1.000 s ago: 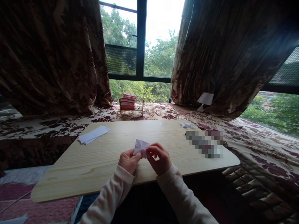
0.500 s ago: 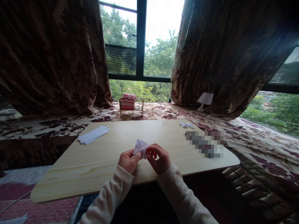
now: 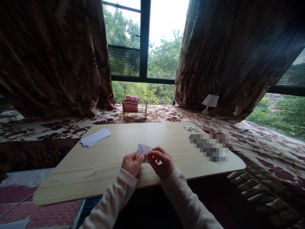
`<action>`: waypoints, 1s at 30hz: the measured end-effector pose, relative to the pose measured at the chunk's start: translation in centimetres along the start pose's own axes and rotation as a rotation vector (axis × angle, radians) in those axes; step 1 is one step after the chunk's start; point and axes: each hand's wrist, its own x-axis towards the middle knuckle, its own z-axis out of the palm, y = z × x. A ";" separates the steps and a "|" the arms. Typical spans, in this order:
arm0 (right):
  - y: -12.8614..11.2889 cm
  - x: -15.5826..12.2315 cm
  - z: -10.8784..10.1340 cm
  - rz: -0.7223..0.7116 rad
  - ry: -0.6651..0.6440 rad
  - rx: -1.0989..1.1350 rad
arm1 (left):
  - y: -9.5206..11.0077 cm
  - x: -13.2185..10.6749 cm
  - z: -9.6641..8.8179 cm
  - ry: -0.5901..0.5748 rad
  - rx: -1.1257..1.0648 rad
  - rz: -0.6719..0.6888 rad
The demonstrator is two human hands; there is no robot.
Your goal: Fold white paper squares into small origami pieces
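Observation:
A small folded piece of white paper [image 3: 142, 149] is held up above the near middle of the wooden table [image 3: 95, 171]. My left hand [image 3: 132, 163] pinches its left and lower side, thumb on top. My right hand [image 3: 162, 161] has thumb and index finger closed on the paper's right edge, the other fingers curled. Parts of the paper are hidden behind the fingers. Flat white paper strips [image 3: 96, 137] lie stacked at the table's left. Small folded paper pieces [image 3: 191, 127] sit near the far right edge.
A blurred-out object [image 3: 209, 148] lies on the table's right side. Beyond the table, a small wooden rack [image 3: 145, 109] holds folded striped cloths [image 3: 131, 104] on a flowered cover. A small white lamp [image 3: 211, 101] stands by the right curtain [image 3: 219, 57].
The right fingertips have shifted slightly left along the paper, and its shape between the hands has changed a little. Both hands keep hold of it.

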 end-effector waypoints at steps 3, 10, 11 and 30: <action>0.0 0.0 0.0 -0.004 -0.008 -0.006 | -0.1 0.0 0.0 0.008 0.001 -0.005; 0.0 -0.2 -0.2 -0.016 -0.040 -0.025 | -0.1 -0.1 0.0 0.022 -0.003 -0.010; 0.0 -0.2 -0.2 -0.019 -0.041 -0.019 | -0.1 -0.1 0.0 0.019 -0.007 -0.008; 0.3 -0.4 0.0 -0.057 -0.068 -0.056 | 0.3 -0.3 0.0 0.032 -0.014 -0.005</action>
